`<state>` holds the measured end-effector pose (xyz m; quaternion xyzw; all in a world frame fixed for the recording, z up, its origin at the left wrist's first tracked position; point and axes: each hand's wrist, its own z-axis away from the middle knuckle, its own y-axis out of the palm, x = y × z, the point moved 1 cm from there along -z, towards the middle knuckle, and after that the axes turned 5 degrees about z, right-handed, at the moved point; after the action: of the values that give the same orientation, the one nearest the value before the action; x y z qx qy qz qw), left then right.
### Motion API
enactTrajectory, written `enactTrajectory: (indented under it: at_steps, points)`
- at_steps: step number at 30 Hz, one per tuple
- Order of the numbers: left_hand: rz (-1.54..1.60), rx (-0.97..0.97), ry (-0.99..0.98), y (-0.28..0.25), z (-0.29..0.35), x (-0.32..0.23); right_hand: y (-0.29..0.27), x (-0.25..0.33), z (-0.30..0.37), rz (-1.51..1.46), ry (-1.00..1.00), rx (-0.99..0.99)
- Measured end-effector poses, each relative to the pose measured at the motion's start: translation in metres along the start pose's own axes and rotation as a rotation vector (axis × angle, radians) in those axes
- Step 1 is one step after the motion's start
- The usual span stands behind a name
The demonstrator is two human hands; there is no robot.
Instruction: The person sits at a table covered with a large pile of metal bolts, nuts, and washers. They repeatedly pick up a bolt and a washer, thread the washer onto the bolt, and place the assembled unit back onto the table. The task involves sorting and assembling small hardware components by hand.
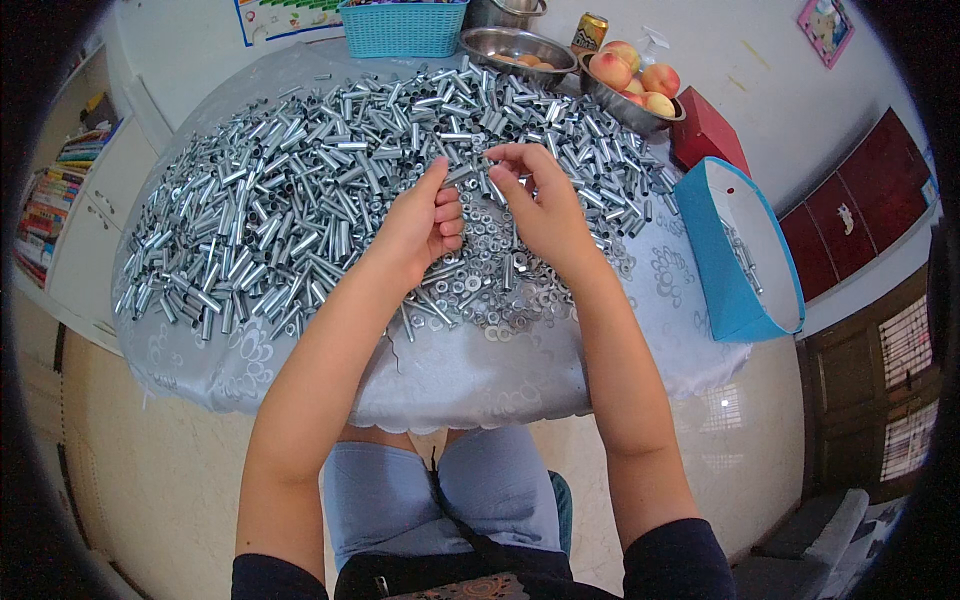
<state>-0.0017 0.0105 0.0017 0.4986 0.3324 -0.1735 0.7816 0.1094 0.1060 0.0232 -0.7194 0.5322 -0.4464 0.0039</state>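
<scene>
My left hand [425,225] is closed above the front of the metal pile, fingers curled and thumb raised. From beside its thumb a slim silver metal piece [460,177] points toward my right hand; its exact kind is hard to tell against the parts behind. Thumb and forefinger of my right hand [545,205] are drawn together near that end, and whatever they pinch is too small to make out. Behind both hands spreads a large heap of silver metal tubes [270,180]. Loose washers and nuts [490,235] lie between and below my hands, with several bolts [430,305] among them.
At the right edge of the table [510,385] stands a blue fabric bin [715,265] with a few metal pieces inside. Along the back are a turquoise basket [405,30], a steel bowl [480,38], a can [590,33], a bowl of peaches [650,122] and a red box [708,132].
</scene>
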Motion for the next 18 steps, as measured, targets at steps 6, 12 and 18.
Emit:
enactTrajectory:
  at_steps: [6,12,18]
  points:
    - [-0.057,0.001,0.06,-0.002,-0.001,0.0,0.001,0.003,0.001,-0.019,0.02,0.022]
    - [-0.201,0.006,0.095,0.0,0.0,0.004,-0.007,-0.004,0.0,0.129,0.047,0.148]
    - [-0.243,-0.026,0.136,0.0,0.002,-0.001,-0.011,0.002,0.001,0.089,0.11,0.249]
